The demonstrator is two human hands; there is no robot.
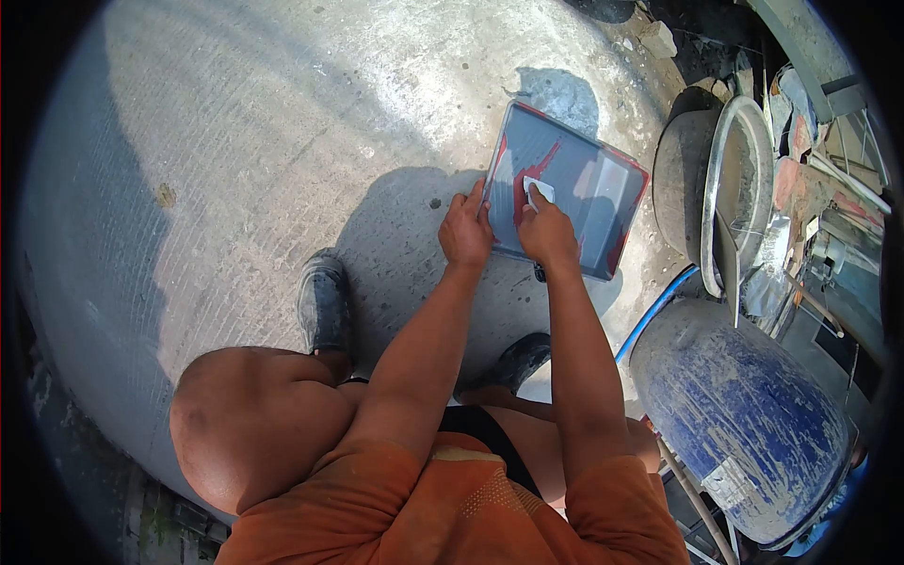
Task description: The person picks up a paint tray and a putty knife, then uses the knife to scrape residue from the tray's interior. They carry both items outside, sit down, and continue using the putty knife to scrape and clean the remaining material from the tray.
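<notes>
A grey paint tray with red paint along its rim and a red smear across its bottom is tilted in front of me. My left hand is closed on the tray's near left edge, its fingers partly hidden behind the rim. Over the tray, my right hand is closed on a scraper with a pale, flat blade. The blade lies against the red smear, with my index finger along it. A dark end, perhaps its handle, shows below the hand.
Rough concrete floor surrounds my two dark shoes. To the right lie a scuffed blue drum, a large round basin and a blue hose. Poles and mixed scrap fill the far right side.
</notes>
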